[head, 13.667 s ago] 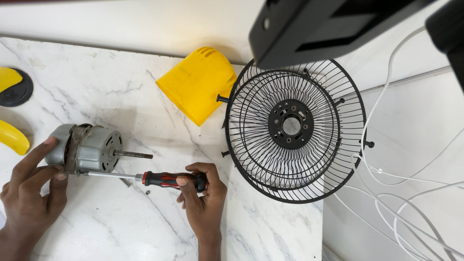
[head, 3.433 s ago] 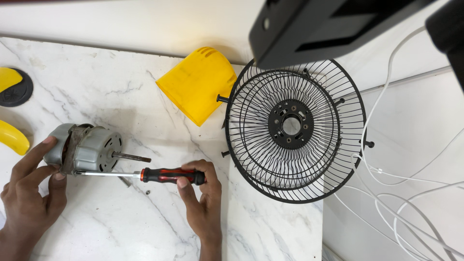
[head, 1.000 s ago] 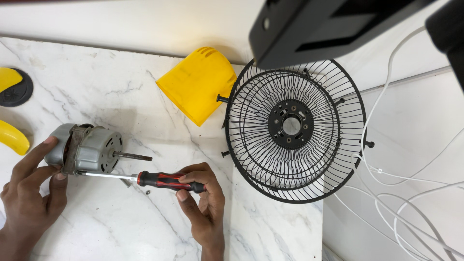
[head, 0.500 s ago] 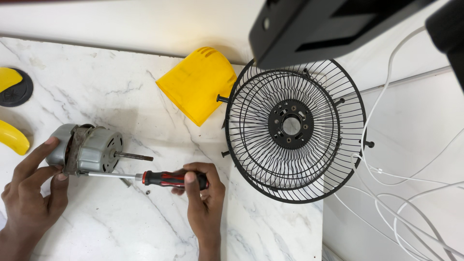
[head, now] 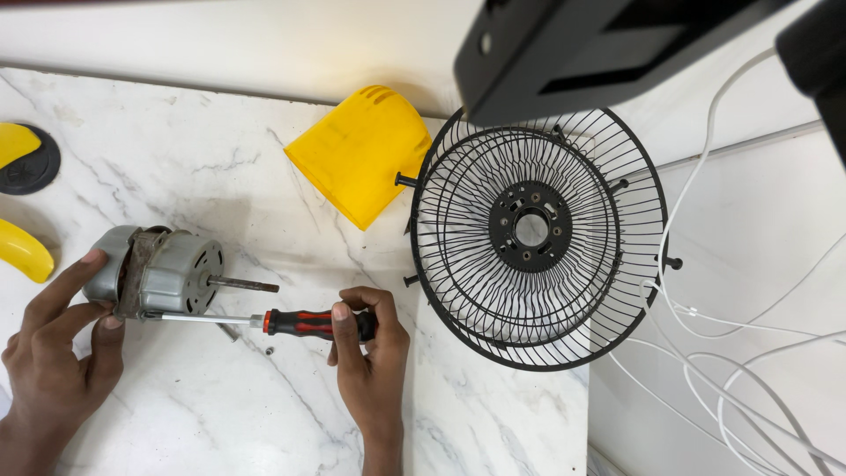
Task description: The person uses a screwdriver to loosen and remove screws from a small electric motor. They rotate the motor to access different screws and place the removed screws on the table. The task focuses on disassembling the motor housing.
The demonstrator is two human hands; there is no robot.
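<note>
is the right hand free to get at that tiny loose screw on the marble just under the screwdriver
Probably not yet: the right hand is wrapped round the screwdriver handle. The small screw itself lies uncovered on the marble, close by.

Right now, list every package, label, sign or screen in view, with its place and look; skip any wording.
None in view: no package, label, sign or screen shows.
The marble table carries only bare parts: a grey motor, a yellow cover and a black wire fan guard.
</note>
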